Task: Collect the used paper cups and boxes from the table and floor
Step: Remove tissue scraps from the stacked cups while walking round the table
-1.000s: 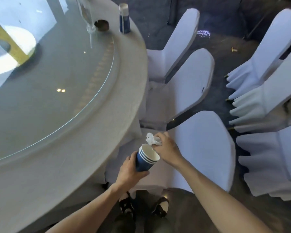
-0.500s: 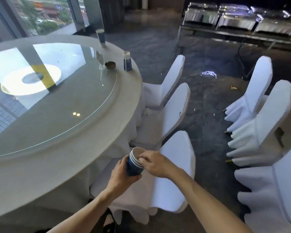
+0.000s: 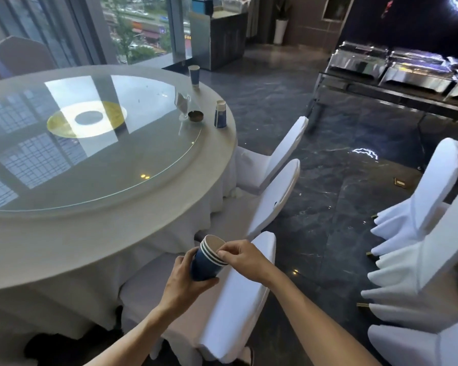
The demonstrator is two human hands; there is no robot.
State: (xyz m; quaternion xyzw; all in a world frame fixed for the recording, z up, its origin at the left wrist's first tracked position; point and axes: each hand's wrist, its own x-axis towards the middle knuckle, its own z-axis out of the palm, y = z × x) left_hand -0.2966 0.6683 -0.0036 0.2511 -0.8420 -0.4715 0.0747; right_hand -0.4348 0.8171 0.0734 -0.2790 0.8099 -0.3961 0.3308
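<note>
Nested stack of blue paper cups [image 3: 206,262] — we wrap our left hand [image 3: 181,282] round its wall, right hand [image 3: 242,256] pinching the rim; light, crushable — hold gently mid-wall.

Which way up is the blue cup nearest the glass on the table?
Upside down: the blue cup stands on its wide end, with its narrow white base on top.

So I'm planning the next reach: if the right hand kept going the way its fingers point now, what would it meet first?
The right hand points left, fingertips already at the rim of the stacked blue paper cups held by the left hand. It meets those cups first; beyond, probably the white tablecloth.
</note>
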